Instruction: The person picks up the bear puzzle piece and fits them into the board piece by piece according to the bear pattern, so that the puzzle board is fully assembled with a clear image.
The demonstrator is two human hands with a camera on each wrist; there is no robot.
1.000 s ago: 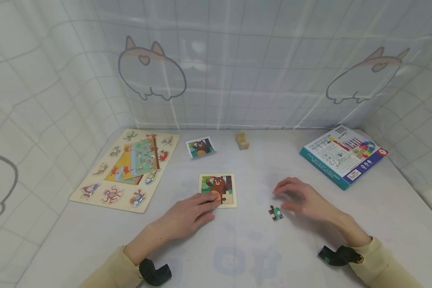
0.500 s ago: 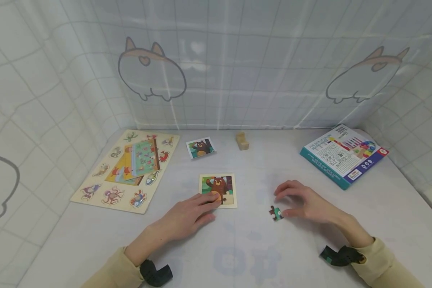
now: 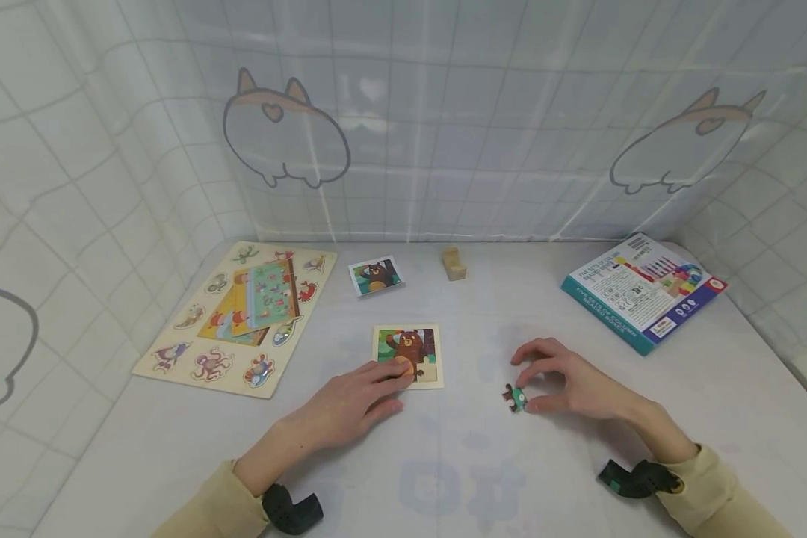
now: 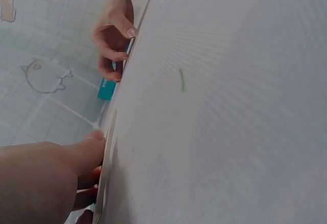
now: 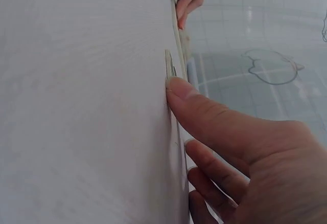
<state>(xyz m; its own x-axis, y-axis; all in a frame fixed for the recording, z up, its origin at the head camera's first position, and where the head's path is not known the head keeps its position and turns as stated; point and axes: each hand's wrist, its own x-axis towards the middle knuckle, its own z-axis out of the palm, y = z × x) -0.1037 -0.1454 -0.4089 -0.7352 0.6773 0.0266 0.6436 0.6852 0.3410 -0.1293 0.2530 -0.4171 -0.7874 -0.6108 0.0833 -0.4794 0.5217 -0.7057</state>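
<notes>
A square wooden jigsaw puzzle (image 3: 408, 345) with a brown bear picture lies in the middle of the table. My left hand (image 3: 350, 403) rests its fingers on the puzzle's lower left part, over the picture, and its thumb lies by the near edge. To the right, a small green and brown puzzle piece (image 3: 515, 397) lies flat on the table. My right hand (image 3: 571, 379) pinches this piece at its right side between thumb and index finger. In the right wrist view the thumb (image 5: 184, 91) is against the edge of the thin piece (image 5: 169, 63).
A bear picture card (image 3: 374, 276) and a small wooden block (image 3: 453, 264) are behind the puzzle. On the left lies a sea-animal board (image 3: 175, 329) with colourful cards (image 3: 262, 295) on it. A teal and white box (image 3: 642, 291) lies at the back right.
My right hand's thumb and index finger have come in from the right and closed on the puzzle piece. The left hand has stayed on the puzzle.
</notes>
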